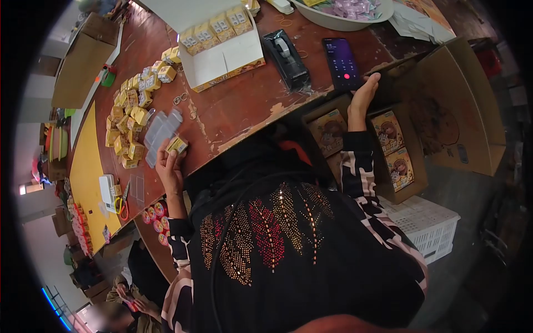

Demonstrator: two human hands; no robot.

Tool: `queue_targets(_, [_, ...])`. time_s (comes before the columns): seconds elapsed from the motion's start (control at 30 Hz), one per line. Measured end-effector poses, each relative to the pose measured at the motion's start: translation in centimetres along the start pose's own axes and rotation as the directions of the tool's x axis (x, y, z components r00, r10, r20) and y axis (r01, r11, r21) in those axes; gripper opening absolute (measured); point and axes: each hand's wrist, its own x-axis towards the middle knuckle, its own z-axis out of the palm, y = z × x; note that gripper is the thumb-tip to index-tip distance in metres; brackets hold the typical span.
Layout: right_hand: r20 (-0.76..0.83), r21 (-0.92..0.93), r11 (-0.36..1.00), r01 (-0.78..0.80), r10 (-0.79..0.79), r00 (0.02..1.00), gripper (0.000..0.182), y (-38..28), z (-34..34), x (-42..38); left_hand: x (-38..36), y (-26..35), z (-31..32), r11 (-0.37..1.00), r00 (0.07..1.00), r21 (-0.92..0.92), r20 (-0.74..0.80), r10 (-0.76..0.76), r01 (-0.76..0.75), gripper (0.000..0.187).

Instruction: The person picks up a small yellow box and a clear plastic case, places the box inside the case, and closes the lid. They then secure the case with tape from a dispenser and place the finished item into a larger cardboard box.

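Observation:
My left hand [169, 169] pinches a small yellow printed box [177, 145] at the table's front edge. Just beyond it lie clear plastic trays [161, 136], and past those a loose pile of matching small yellow boxes [130, 119]. My right hand [363, 100] has its fingers stretched out beside the lower right corner of a phone [340, 61], whose lit screen shows a red round button. An open white carton [225, 58] holds a row of yellow boxes along its back.
A black tape dispenser [286, 58] sits between carton and phone. A white basin [347, 19] of wrapped packets stands at the far edge. Below the table on the right are a cardboard box [411, 188] with printed packs and a white crate [427, 227]. Another person sits at lower left.

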Motion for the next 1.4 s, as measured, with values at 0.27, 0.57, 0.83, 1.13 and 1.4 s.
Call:
queue_targets(0.27, [0.185, -0.37, 0.758, 0.537, -0.506, 0.842, 0.087, -3.3, -3.0, -1.1, 0.3, -0.3, -0.4, 1.0, 1.0, -0.022, 0.007, -0.003, 0.003, 0.048])
queue_targets(0.57, [0.405, -0.437, 0.663, 0.607, -0.458, 0.792, 0.094, -3.7, -1.2, 0.2, 0.3, -0.5, -0.5, 0.999, 1.0, -0.041, 0.019, 0.006, -0.005, 0.049])
queue_targets(0.83, [0.434, -0.424, 0.701, 0.574, -0.399, 0.808, 0.094, -4.1, -1.0, 0.1, 0.4, -0.7, -0.8, 0.998, 0.999, -0.065, 0.032, -0.001, 0.003, 0.049])
queue_targets(1.13, [0.122, 0.071, 0.804, 0.591, -0.595, 0.794, 0.057, -11.0, -1.4, -2.2, 0.1, 0.7, -0.2, 0.98, 0.997, -0.188, 0.05, -0.052, 0.061, 0.056])
queue_targets(1.4, [0.514, 0.345, 0.797, 0.496, -0.603, 0.611, 0.044, -15.3, 4.0, -12.8, -2.7, 5.9, 4.1, 0.986, 0.976, -0.125, 0.176, 0.129, -0.107, 0.07])
